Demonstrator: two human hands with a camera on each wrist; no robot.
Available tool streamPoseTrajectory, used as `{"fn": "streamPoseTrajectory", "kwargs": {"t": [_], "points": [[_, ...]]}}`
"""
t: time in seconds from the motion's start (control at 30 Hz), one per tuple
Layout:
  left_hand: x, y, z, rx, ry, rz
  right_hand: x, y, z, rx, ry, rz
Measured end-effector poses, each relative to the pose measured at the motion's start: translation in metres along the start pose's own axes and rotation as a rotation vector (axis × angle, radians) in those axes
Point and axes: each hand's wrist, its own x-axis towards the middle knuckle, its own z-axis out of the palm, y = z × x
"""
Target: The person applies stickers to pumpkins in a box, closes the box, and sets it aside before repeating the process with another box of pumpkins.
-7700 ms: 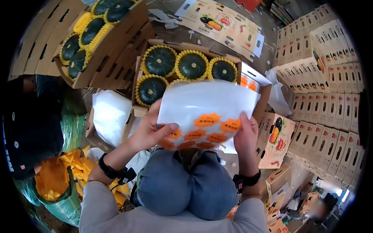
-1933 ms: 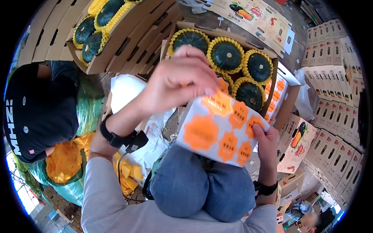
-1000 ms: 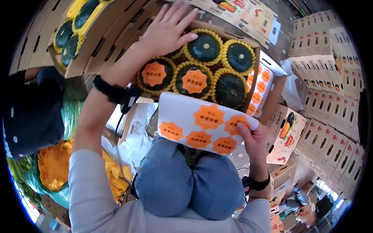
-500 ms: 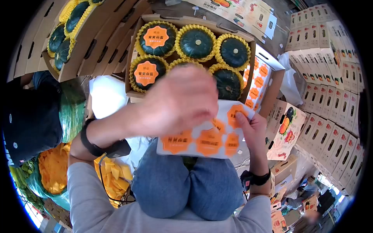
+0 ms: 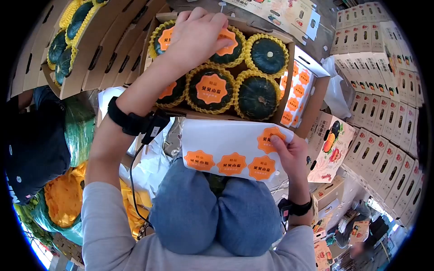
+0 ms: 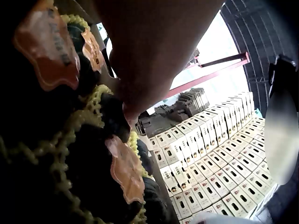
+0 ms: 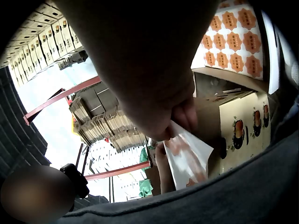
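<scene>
My left hand point(image 5: 194, 38) reaches over the box point(image 5: 293, 58) of dark green squashes in yellow foam nets. Its thumb lies on the orange sticker point(image 5: 227, 43) of the back middle squash, and its fingers extend past it. Orange labels also mark the front middle squash point(image 5: 211, 106) and both at the left, one partly behind the arm. The two right-hand squashes, back point(image 5: 267, 54) and front point(image 5: 257, 100), are bare. My right hand point(image 5: 291, 156) pinches the right edge of a white sticker sheet point(image 5: 217, 133) above the knees; several stickers are left along its lower and right parts.
More sticker sheets point(image 5: 298, 97) stand in an open carton right of the squashes. Another squash box point(image 5: 90, 49) sits at the upper left. Stacked printed cartons point(image 5: 379, 153) line the right side. A person in black point(image 5: 38, 140) is at the left.
Over the last second or so, orange stickers have appeared on the left and middle squashes. From above the sheet, my left hand has moved forward over the back row. My right hand keeps holding the sheet.
</scene>
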Motion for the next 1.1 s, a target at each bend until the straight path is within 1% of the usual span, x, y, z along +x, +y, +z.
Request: {"fn": "streamPoseTrajectory", "kwargs": {"t": [0.1, 0.17, 0.2, 0.23, 0.3, 0.33, 0.37, 0.47, 0.5, 0.53, 0.57, 0.6, 0.63, 0.67, 0.7, 0.73, 0.8, 0.83, 0.93, 0.97, 1.0, 1.07, 1.1], "points": [[0.006, 0.003, -0.007, 0.053, 0.130, -0.023, 0.000, -0.007, -0.001, 0.009, -0.014, -0.037], [0.018, 0.012, -0.013, 0.007, 0.285, 0.167, -0.004, -0.011, 0.002, 0.047, -0.023, -0.048], [0.026, 0.022, -0.020, -0.017, 0.352, 0.255, -0.003, -0.009, 0.001, 0.004, -0.025, -0.066], [0.039, 0.035, -0.029, -0.039, 0.083, 0.043, -0.002, -0.005, 0.001, -0.037, -0.030, -0.077], [0.023, 0.025, 0.003, 0.036, -0.068, 0.159, -0.006, -0.001, 0.001, -0.080, -0.039, -0.080], [0.022, 0.021, 0.010, 0.076, -0.132, 0.223, -0.008, -0.003, 0.002, -0.083, -0.039, -0.084], [0.026, 0.017, 0.017, 0.038, -0.199, 0.131, -0.008, -0.005, 0.001, -0.087, -0.034, -0.093], [0.020, 0.026, 0.013, 0.048, 0.053, 0.286, -0.012, -0.018, -0.002, -0.090, -0.004, -0.106], [0.016, 0.037, -0.004, -0.047, -0.026, 0.307, -0.011, -0.018, -0.004, -0.090, 0.015, -0.092], [0.010, 0.049, -0.023, -0.265, -0.124, 0.355, -0.010, -0.018, -0.005, -0.089, 0.033, -0.076], [-0.001, 0.066, -0.040, -0.638, -0.309, 0.268, -0.012, -0.016, -0.004, -0.085, 0.049, -0.044], [-0.007, 0.086, -0.067, -0.791, -0.575, 0.167, -0.015, -0.012, -0.003, -0.160, 0.072, -0.122], [-0.019, 0.097, -0.076, -0.810, -0.718, 0.185, -0.013, -0.009, -0.004, -0.241, 0.092, -0.210], [-0.033, 0.105, -0.077, -0.748, -0.787, 0.244, -0.006, -0.007, -0.006, -0.325, 0.115, -0.315], [-0.034, 0.107, -0.079, -0.856, -0.949, 0.198, 0.002, -0.007, -0.005, -0.330, 0.089, -0.619], [-0.034, 0.108, -0.082, -0.960, -1.115, 0.149, 0.000, -0.008, -0.007, -0.298, 0.030, -0.616], [-0.043, 0.105, -0.076, -1.016, -0.958, 0.080, -0.006, -0.006, -0.010, -0.229, -0.088, -0.606], [-0.046, 0.104, -0.073, -1.042, -0.879, 0.047, -0.014, -0.004, -0.011, -0.083, -0.162, -0.406], [-0.055, 0.125, -0.076, -0.921, -0.382, 0.217, -0.016, -0.009, -0.010, -0.192, -0.136, -0.433], [-0.059, 0.131, -0.076, -0.804, -0.405, 0.251, -0.016, -0.006, -0.008, -0.075, -0.129, -0.416], [-0.063, 0.134, -0.076, -0.664, -0.270, 0.422, -0.016, 0.001, -0.005, 0.043, -0.123, -0.397], [-0.073, 0.137, -0.076, -0.367, 0.001, 0.744, -0.018, 0.012, -0.005, 0.192, -0.142, -0.209], [-0.076, 0.140, -0.077, -0.426, 0.016, 0.834, -0.019, 0.018, -0.008, 0.224, -0.164, -0.040]]}}
